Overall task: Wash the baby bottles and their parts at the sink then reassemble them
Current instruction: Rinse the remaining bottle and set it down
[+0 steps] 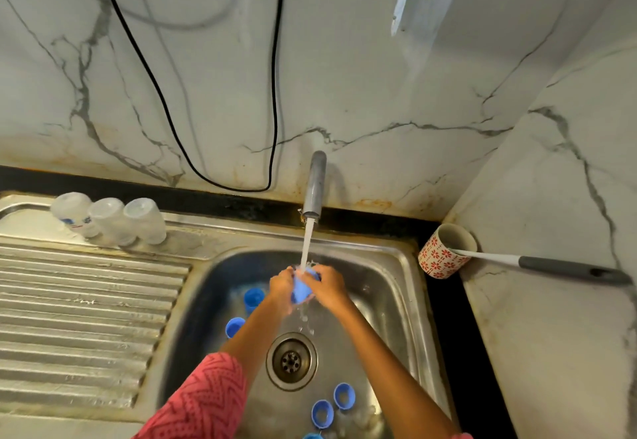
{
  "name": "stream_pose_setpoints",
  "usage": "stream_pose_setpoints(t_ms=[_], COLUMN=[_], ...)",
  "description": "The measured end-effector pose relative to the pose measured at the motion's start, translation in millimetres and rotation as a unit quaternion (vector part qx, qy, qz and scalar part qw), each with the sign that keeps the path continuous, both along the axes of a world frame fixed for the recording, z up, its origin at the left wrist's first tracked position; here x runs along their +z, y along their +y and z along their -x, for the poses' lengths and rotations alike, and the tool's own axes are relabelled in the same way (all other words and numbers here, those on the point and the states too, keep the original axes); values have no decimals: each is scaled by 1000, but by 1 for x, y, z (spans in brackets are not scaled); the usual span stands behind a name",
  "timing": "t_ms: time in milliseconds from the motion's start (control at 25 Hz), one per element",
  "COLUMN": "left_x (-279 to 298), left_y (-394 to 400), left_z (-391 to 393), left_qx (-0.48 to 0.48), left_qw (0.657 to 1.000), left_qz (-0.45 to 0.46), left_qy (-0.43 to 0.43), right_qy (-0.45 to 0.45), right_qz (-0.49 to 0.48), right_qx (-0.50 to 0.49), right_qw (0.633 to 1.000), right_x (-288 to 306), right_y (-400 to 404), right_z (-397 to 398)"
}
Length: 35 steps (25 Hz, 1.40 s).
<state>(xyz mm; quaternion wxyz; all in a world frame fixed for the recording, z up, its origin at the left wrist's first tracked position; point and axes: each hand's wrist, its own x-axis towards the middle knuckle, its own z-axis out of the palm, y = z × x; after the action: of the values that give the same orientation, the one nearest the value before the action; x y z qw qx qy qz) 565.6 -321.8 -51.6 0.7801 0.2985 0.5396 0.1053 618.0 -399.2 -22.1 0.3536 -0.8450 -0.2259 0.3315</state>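
Held between left hand (282, 285) and right hand (325, 283), fingers curled round blue cap (302, 289), directly beneath tap stream (306, 243).

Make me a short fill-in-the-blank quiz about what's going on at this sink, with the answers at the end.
1. Both hands, left and right, hold a blue cap under the running ____.
2. Three clear bottles stand upside down on the ____ beside the basin.
3. The patterned cup in the corner holds a long-handled ____.
4. The loose caps lying in the sink are all coloured ____.

Answers: tap; draining board; brush; blue
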Motion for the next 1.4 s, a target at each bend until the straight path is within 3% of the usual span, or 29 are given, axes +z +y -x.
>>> stream_pose_setpoints(t_ms=[120, 200, 280, 320, 360, 440, 480, 560, 640, 800, 920, 1000, 1080, 1280, 1400], left_x=[5, 23, 37, 47, 45, 28, 28, 34, 35, 39, 38, 37, 33, 21, 27], left_y=[-3, -16, -3, 5, 12, 28, 30, 14, 9, 23, 7, -3, -1, 2, 3], left_z=[8, 7, 2, 3, 1, 12, 13, 14, 7, 20, 23, 20, 18, 27, 28], left_qx=[33, 35, 53, 122, -9, -143, -89, -47, -24, -52, -29, -17, -19, -50, -60], left_qw=[999, 994, 968, 962, 994, 984, 995, 996, 998, 998, 994, 989, 990, 986, 990], left_qz=[-23, -66, -19, 93, -100, -59, 35, 34, -23, 1, 50, 64, 47, 0, 13], left_qy=[33, -82, -245, -227, -50, 84, -6, -70, -55, -45, -91, -131, -131, -160, -124], right_qy=[-73, -113, -180, -194, -209, -234, -241, -231, -219, -323, -208, -137, -129, -153, -106], right_qz=[-22, 29, 29, 7, -6, 45, 64, 108, 116, 34, -152, -234, -276, -252, -208], right_qx=[-54, -57, 49, 106, 157, 223, 220, 134, 120, 237, 42, -56, -106, -104, -95], right_qw=[996, 992, 982, 975, 965, 945, 943, 958, 961, 916, 965, 961, 947, 950, 968], right_x=[8, 22, 33, 36, 41, 47, 48, 49, 43, 35, 21, 13, 8, 15, 13], right_y=[3, 16, 22, 17, 11, -2, -1, 13, 17, -16, -19, -10, -7, 2, 7], right_z=[4, 20, 33, 33, 29, 15, 13, 17, 26, 21, 36, 55, 62, 56, 45])
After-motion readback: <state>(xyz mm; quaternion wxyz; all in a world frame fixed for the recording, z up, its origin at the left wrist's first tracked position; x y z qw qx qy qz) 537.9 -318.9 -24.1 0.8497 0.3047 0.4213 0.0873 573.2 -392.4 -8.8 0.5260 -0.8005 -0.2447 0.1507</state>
